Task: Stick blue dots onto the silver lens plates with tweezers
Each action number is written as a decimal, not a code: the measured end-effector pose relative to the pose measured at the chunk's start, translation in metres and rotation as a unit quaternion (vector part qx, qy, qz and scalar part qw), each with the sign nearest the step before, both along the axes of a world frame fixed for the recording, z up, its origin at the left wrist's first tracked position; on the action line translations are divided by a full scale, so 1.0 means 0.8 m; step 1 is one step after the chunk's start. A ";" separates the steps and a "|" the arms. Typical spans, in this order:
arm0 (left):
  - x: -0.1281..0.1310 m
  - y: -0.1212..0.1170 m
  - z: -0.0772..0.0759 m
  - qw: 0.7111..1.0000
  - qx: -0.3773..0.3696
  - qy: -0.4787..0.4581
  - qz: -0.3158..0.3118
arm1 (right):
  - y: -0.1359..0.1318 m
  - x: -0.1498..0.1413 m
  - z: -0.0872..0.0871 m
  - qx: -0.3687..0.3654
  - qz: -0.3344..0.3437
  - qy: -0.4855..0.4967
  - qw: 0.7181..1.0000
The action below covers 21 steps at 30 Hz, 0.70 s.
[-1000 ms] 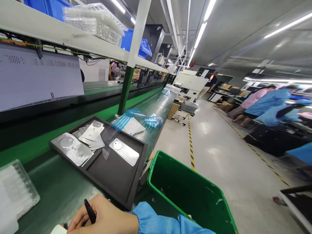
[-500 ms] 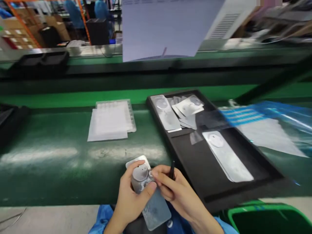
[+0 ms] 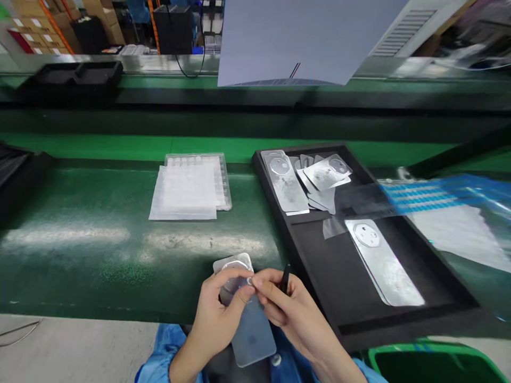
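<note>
A grey phone back cover (image 3: 252, 332) with a round camera ring lies under both hands at the bench's front edge; what supports it is hidden. My left hand (image 3: 223, 306) is closed above it, thumb and forefinger pinching at a small round white piece (image 3: 249, 281). From the other side, the fingertips of my right hand (image 3: 281, 300) meet the same piece. A thin black pen-like tool (image 3: 285, 277) is tucked in my right hand, its lower end hidden by the fingers.
Right of my hands, a black tray (image 3: 319, 266) holds several silver phone back covers (image 3: 385, 260) and clear film. White sheets (image 3: 183, 191) lie over a clear plastic tray on the green bench. Blue-striped film (image 3: 427, 197) overlaps the tray's right edge. A green bin (image 3: 423, 348) stands below right.
My left thumb and forefinger have come off the cover's camera area and closed at the small white piece by my right fingertips. The camera view has shifted slightly.
</note>
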State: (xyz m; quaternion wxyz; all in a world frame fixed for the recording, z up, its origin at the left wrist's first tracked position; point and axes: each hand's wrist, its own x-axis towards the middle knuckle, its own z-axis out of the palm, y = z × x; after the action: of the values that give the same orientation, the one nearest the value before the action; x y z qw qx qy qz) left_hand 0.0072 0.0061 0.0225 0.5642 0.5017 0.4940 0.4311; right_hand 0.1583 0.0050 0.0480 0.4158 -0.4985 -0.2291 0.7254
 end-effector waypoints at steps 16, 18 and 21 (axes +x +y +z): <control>-0.001 -0.006 -0.006 1.000 -0.012 -0.003 -0.011 | 0.005 0.013 0.002 0.106 0.036 -0.280 0.954; -0.001 -0.006 -0.007 1.000 -0.007 -0.002 -0.012 | 0.006 0.011 0.000 0.111 0.039 -0.295 0.948; 0.000 -0.005 -0.008 1.000 -0.005 -0.006 -0.015 | 0.007 0.008 -0.002 0.124 0.042 -0.310 0.942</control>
State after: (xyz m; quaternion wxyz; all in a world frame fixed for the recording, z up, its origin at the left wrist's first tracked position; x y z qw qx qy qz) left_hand 0.0069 0.0022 0.0162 0.5762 0.5036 0.4853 0.4229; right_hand 0.1647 0.0107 0.0464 0.3522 -0.6331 -0.4551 0.5178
